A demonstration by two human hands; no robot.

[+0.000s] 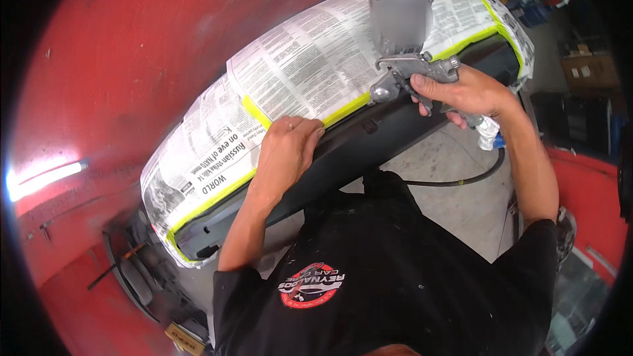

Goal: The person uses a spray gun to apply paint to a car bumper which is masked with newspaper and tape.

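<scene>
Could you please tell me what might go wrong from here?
The left hand is at the yellow tape edging the newspaper; a careless pull might lift that edge. The spray gun in the right hand appears close to the newspaper and could bump or tear it. The hose curves toward the black shirt and might snag on the person.

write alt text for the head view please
A person's right hand holds a spray gun beside a long dark panel masked with newspaper and yellow tape; the left hand is at the tape's edge. The person wears a black shirt, and a dark hose curves nearby.
</scene>
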